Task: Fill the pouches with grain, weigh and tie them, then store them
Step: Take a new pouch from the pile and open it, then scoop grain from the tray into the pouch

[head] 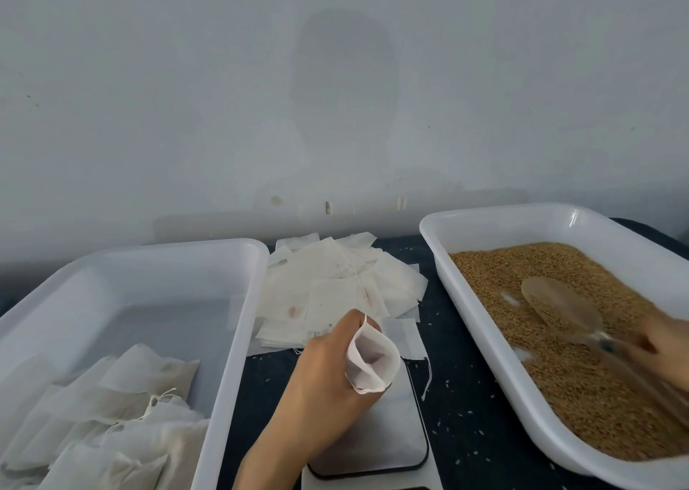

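Left hand [324,374] is up over the digital scale [384,441], fingers curled round a white drawstring pouch [374,359] and holding its mouth wide open, tilted toward the right. The pouch looks empty inside and hangs just above the scale's platform, not resting on it.

Over on the right, the right hand [667,344] is blurred, but its fingers are wrapped round the handle of a clear plastic scoop [559,303]. The scoop's bowl lies down in the golden-brown grain [581,396], which covers most of the floor of the white grain tray [499,215].

Between the two trays, at the back of the dark surface [466,389], a loose heap of flat empty pouches [335,284] is fanned out, its near edge just behind the left hand.

On the left, the white storage tray [167,252] holds a cluster of filled pouches [123,426] with their strings drawn, lying overlapped in its near corner. The far half of that tray shows bare plastic.

A few stray kernels [462,415] dot the surface between scale and grain tray.
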The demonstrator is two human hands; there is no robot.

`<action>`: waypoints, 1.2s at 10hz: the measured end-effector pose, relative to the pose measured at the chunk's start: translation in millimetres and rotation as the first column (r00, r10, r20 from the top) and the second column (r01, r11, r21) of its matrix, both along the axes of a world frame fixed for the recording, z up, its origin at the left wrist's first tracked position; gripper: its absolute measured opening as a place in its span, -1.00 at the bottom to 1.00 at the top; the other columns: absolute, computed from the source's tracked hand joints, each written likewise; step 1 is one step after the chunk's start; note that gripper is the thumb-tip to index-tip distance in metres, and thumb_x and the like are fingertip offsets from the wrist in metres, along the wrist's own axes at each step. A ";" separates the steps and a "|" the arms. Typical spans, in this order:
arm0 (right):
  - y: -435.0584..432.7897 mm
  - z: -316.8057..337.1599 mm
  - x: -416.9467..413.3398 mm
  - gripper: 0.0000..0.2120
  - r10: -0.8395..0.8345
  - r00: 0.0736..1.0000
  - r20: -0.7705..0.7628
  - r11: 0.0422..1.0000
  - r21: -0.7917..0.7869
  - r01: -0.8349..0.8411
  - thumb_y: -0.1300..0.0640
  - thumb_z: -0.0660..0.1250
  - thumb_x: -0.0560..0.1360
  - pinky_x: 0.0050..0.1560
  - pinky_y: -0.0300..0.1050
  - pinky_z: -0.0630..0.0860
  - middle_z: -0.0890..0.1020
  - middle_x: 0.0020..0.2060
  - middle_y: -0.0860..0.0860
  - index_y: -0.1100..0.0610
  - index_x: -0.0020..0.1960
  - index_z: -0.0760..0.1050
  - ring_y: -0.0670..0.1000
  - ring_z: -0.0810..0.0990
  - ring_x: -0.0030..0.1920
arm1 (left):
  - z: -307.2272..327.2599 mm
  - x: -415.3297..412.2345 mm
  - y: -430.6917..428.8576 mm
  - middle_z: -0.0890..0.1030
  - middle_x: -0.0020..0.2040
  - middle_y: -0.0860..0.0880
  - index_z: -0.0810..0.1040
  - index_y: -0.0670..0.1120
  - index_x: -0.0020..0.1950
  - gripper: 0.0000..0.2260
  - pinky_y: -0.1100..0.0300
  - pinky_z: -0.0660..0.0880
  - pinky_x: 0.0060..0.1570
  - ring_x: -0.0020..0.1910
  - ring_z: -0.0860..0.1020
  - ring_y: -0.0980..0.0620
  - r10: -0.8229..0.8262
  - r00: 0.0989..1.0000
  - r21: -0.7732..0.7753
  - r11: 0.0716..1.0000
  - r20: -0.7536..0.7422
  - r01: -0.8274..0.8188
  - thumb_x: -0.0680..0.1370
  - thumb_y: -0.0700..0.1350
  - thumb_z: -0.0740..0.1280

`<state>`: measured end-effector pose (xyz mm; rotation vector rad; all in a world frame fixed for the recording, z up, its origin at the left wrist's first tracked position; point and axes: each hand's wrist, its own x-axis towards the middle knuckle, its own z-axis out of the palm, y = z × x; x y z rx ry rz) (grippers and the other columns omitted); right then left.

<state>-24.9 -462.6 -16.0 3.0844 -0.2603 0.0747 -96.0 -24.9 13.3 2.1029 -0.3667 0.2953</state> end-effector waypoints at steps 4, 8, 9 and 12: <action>-20.8 30.0 81.9 -0.76 0.088 0.996 -0.023 0.996 0.007 -0.088 -0.22 0.31 0.50 -0.38 -0.11 0.63 0.61 -0.48 -0.05 -0.11 -0.26 0.50 -0.13 0.61 -0.48 | 0.9 0.7 0.3 0.58 -0.18 0.11 0.43 -0.05 -0.07 -0.79 0.06 0.61 -0.37 -0.28 0.57 0.07 0.033 0.999 0.010 0.999 0.017 -0.033 0.43 -0.04 0.42; 79.8 43.3 94.3 -0.53 0.221 0.970 -0.098 0.965 0.165 -0.203 -0.19 0.09 0.64 -0.46 -0.31 0.30 0.47 -0.42 -0.06 0.11 -0.22 0.50 -0.08 0.41 -0.46 | -7.4 6.8 4.2 0.53 -0.24 0.19 0.35 0.11 -0.17 -0.73 0.49 0.46 -0.29 -0.22 0.56 0.21 0.045 0.993 0.041 0.998 -0.108 -0.041 0.26 0.08 0.39; 63.9 42.2 85.5 -0.64 0.210 0.977 -0.041 0.924 0.335 -0.184 -0.09 0.21 0.63 -0.52 -0.32 0.25 0.49 -0.48 -0.07 0.10 -0.21 0.53 -0.11 0.38 -0.54 | -2.9 3.0 2.9 0.55 -0.28 0.27 0.31 0.15 -0.18 -0.73 0.52 0.45 -0.30 -0.31 0.54 0.36 0.068 0.993 0.070 0.996 -0.094 -0.061 0.27 0.14 0.36; 16.8 36.4 33.8 -0.81 0.224 0.973 -0.049 0.729 0.671 -0.134 0.04 0.29 0.55 -0.51 -0.18 0.43 0.60 -0.40 0.08 0.12 0.06 0.55 -0.05 0.49 -0.50 | 1.6 2.2 -4.9 0.44 -0.18 0.63 0.33 0.18 -0.18 -0.80 0.59 0.40 -0.25 -0.13 0.48 0.55 0.036 0.998 0.071 0.997 -0.047 -0.033 0.31 0.06 0.34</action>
